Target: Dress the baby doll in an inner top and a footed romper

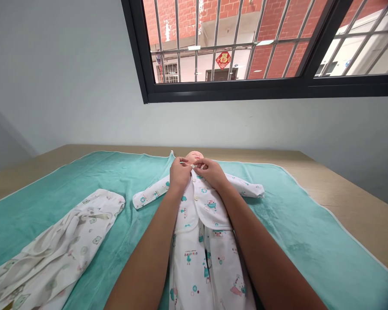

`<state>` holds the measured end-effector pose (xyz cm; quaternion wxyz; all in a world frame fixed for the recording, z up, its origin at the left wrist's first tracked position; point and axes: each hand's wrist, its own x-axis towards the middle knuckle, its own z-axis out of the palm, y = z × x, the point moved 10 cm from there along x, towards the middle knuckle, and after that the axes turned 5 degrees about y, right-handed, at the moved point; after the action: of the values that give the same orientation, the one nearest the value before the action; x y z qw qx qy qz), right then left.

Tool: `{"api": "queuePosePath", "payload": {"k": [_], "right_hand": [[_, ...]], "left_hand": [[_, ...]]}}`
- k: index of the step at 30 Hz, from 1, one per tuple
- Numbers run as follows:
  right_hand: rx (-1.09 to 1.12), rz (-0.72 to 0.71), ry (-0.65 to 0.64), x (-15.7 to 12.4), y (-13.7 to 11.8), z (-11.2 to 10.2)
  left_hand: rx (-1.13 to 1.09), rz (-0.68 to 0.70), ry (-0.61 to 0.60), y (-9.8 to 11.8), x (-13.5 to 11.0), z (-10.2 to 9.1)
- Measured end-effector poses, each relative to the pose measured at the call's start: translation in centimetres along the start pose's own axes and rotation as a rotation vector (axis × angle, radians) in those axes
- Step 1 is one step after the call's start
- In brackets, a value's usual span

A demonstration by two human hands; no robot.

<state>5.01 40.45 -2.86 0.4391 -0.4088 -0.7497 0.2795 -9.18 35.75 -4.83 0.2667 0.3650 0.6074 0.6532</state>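
Observation:
A baby doll lies on its back on a teal towel, dressed in a white printed romper. Only the doll's head shows beyond my hands. My left hand pinches the romper's collar at the doll's neck, fingers closed on the fabric. My right hand pinches the opposite collar edge, touching the left hand's fingertips. Both forearms stretch over the doll's body. The romper's sleeves spread out to either side.
A second white printed garment lies crumpled on the towel at the left. The towel covers a wooden table against a white wall. A barred window sits above.

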Motion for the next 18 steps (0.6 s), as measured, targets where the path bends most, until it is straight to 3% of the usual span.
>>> {"api": "queuePosePath", "payload": {"k": [8,14,18], "right_hand": [[0.013,-0.060,0.039,-0.2,-0.5,0.0],[-0.133,-0.105,0.071,-0.5,-1.0,-0.2],[-0.177,-0.095,0.067,-0.4,-1.0,0.0]], "left_hand": [[-0.144,-0.119,0.002,-0.4,-0.5,-0.1],[-0.011,-0.114,-0.075,-0.1,-0.4,-0.2],[0.113,-0.052,-0.058,0.1,0.0,-0.4]]}}
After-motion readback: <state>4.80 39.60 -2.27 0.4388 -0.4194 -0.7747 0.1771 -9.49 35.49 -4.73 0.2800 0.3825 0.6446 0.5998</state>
